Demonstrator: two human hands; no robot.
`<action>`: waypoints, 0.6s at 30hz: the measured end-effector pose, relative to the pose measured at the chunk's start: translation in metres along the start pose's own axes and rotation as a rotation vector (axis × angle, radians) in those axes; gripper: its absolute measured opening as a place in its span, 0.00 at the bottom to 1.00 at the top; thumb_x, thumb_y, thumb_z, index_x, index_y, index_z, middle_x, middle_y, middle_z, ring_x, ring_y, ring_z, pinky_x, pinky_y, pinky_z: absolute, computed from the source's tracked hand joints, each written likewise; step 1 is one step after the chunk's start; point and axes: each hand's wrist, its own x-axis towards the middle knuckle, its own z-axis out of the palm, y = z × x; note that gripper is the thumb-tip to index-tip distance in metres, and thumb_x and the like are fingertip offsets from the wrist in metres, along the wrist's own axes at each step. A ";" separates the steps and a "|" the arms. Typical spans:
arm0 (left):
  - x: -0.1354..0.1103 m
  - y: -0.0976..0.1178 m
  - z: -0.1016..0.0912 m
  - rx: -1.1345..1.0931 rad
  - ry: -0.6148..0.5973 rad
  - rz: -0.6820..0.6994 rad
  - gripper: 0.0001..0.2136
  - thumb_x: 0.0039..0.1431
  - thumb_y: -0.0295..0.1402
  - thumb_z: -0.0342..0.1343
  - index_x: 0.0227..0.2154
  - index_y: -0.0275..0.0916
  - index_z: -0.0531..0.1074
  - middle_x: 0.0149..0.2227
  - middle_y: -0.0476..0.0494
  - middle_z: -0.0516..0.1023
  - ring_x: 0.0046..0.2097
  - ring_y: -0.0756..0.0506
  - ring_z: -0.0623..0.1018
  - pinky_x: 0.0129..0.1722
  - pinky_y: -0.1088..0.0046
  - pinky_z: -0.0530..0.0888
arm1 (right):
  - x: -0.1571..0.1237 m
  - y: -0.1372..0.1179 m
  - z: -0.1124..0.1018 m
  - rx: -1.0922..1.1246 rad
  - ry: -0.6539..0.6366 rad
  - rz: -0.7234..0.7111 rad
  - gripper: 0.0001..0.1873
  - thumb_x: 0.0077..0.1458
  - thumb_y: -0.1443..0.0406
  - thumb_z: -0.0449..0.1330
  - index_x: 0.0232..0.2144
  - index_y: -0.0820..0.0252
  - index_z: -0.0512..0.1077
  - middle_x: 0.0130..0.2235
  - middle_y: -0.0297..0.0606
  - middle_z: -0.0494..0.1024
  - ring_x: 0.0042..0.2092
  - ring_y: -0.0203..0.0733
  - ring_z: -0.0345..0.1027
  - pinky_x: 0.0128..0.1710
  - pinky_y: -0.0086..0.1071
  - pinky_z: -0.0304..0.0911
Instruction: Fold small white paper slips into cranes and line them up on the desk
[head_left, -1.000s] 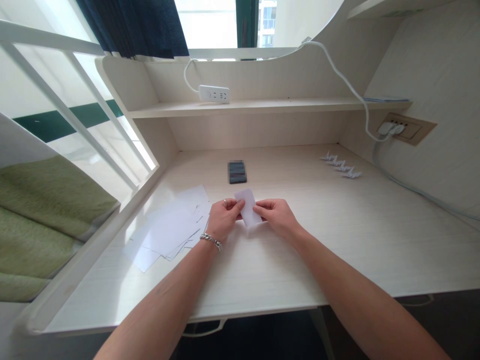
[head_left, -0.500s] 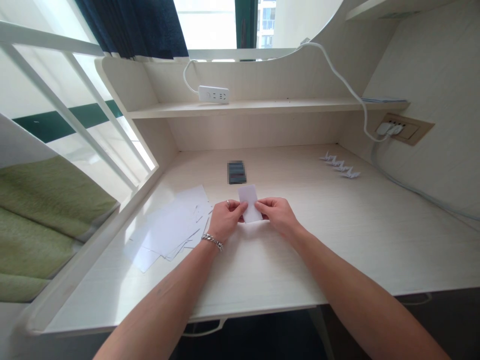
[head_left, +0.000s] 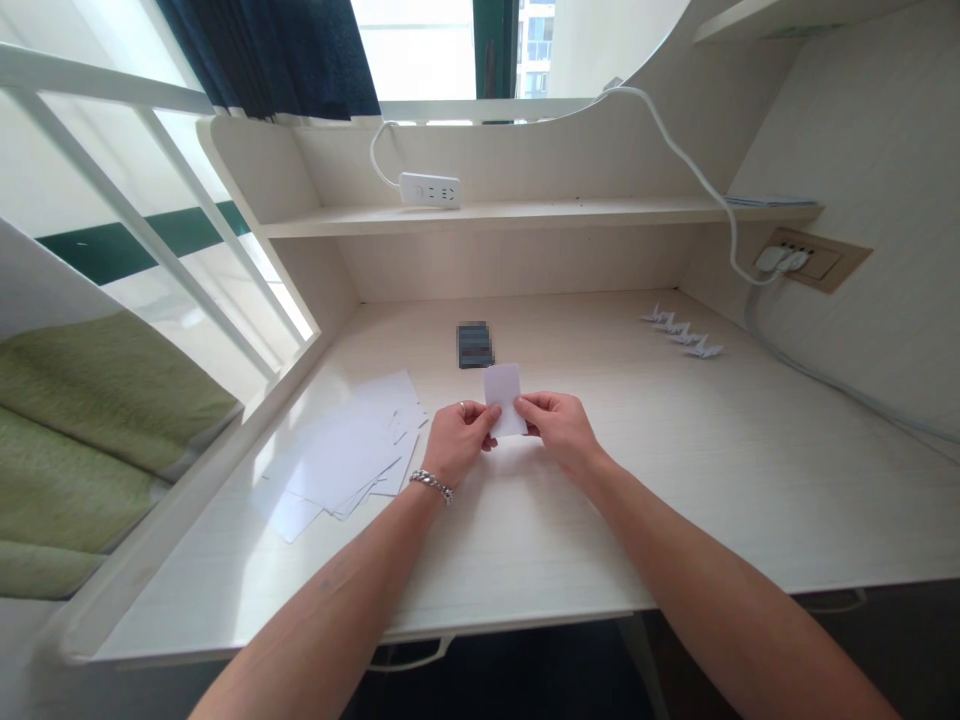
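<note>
Between my hands, over the middle of the desk, is a small white rectangle of paper (head_left: 505, 396). My left hand (head_left: 463, 436), with a ring and a chain bracelet, pinches its lower left edge between thumb and fingers. At the lower right edge, my right hand (head_left: 556, 425) grips it the same way. Whether the paper is folded in layers I cannot tell. Loose white paper sheets (head_left: 345, 440) lie overlapping to the left of my left hand. Just beyond the held paper lies a dark, blurred-out rectangular object (head_left: 475, 345).
Several white folded paper cranes (head_left: 686, 335) stand in a row at the back right of the desk (head_left: 750, 470). A power strip (head_left: 429, 190) rests on the shelf (head_left: 525, 213). White plugs sit in a wall socket (head_left: 814, 260), with a cable running down the right side.
The paper has moved slightly up and to the right and stands straighter. My left hand has shifted a little right with it. Both hands keep their grip.
</note>
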 end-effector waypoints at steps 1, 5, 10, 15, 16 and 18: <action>0.000 0.000 0.000 0.000 -0.012 -0.002 0.14 0.50 0.43 0.62 0.24 0.35 0.73 0.17 0.48 0.73 0.20 0.51 0.71 0.22 0.77 0.66 | 0.000 0.000 0.000 0.001 0.010 -0.005 0.17 0.43 0.56 0.67 0.29 0.66 0.79 0.26 0.39 0.78 0.30 0.41 0.71 0.34 0.36 0.67; 0.000 -0.002 0.000 -0.031 -0.136 -0.010 0.14 0.45 0.41 0.66 0.24 0.35 0.73 0.21 0.48 0.74 0.23 0.52 0.71 0.24 0.76 0.67 | 0.001 -0.002 -0.002 0.016 0.052 -0.001 0.17 0.42 0.56 0.67 0.30 0.65 0.79 0.28 0.40 0.79 0.30 0.40 0.70 0.33 0.35 0.67; 0.005 -0.006 -0.005 0.019 -0.086 0.042 0.13 0.45 0.40 0.65 0.26 0.34 0.75 0.24 0.47 0.75 0.26 0.51 0.71 0.28 0.75 0.68 | -0.001 -0.005 -0.002 -0.007 0.054 0.029 0.14 0.43 0.58 0.66 0.29 0.64 0.78 0.28 0.39 0.79 0.30 0.39 0.71 0.33 0.33 0.66; 0.011 -0.007 -0.012 -0.054 0.054 0.061 0.15 0.48 0.44 0.62 0.29 0.34 0.75 0.27 0.43 0.78 0.28 0.48 0.74 0.31 0.71 0.71 | -0.006 -0.012 -0.005 -0.126 -0.101 0.123 0.13 0.44 0.58 0.66 0.29 0.62 0.77 0.32 0.41 0.80 0.33 0.39 0.72 0.33 0.31 0.63; 0.011 -0.007 -0.014 -0.012 0.057 0.081 0.14 0.49 0.43 0.61 0.29 0.35 0.75 0.26 0.43 0.78 0.28 0.48 0.74 0.30 0.71 0.70 | -0.005 -0.013 -0.008 -0.124 -0.104 0.116 0.14 0.43 0.58 0.67 0.30 0.62 0.76 0.33 0.40 0.79 0.34 0.39 0.72 0.33 0.31 0.64; 0.011 -0.005 -0.018 0.151 0.043 0.141 0.11 0.50 0.41 0.60 0.26 0.36 0.76 0.24 0.44 0.77 0.26 0.48 0.73 0.28 0.72 0.69 | -0.003 -0.014 -0.013 -0.100 -0.071 0.063 0.17 0.43 0.57 0.68 0.35 0.61 0.76 0.34 0.39 0.79 0.35 0.40 0.72 0.33 0.31 0.64</action>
